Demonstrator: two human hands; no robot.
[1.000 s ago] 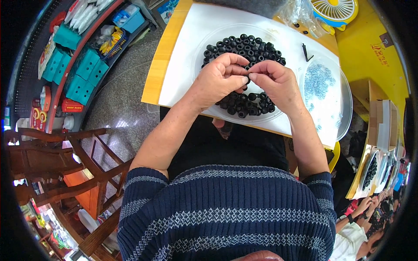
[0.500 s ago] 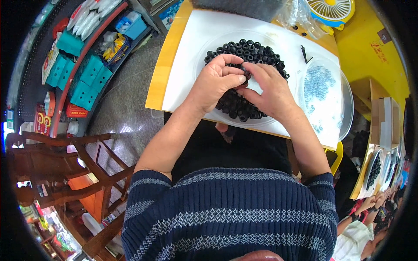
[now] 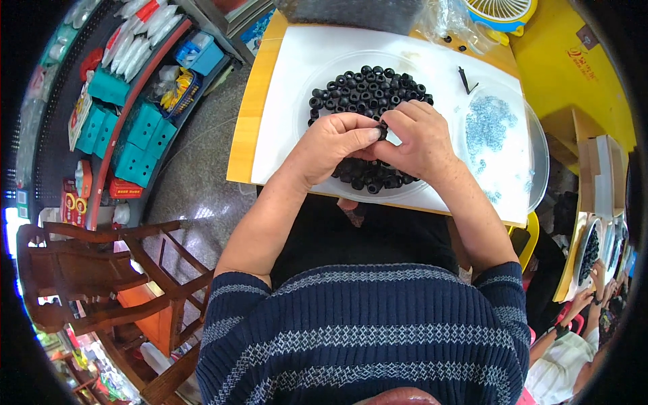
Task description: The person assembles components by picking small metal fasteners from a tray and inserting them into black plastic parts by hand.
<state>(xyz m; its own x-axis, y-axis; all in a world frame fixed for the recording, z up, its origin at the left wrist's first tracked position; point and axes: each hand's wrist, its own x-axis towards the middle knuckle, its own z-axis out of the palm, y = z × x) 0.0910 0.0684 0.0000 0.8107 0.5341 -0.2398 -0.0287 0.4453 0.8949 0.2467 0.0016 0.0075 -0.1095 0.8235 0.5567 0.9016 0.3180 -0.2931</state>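
Note:
My left hand (image 3: 335,143) and my right hand (image 3: 424,140) meet over a heap of small black ring-shaped parts (image 3: 364,89). Between their fingertips is one small black part (image 3: 383,132), pinched from both sides. My fingers cover much of it, so its full shape is hidden. The heap lies in a shallow clear round tray (image 3: 305,94) on a white board (image 3: 277,111). Right of my right hand, many small clear bluish pieces (image 3: 489,125) are spread in a second clear tray (image 3: 542,158).
A thin black bent piece (image 3: 464,81) lies beyond the second tray. Clear plastic bags (image 3: 439,27) and a yellow-blue fan (image 3: 501,15) stand at the back. Wooden chairs (image 3: 145,270) and shelves (image 3: 128,128) are on the left. A co-worker's hands (image 3: 598,278) show at far right.
My fingertips have closed in around the black part, and both hands sit slightly lower, showing more of the heap behind them. The whole view has shifted a little.

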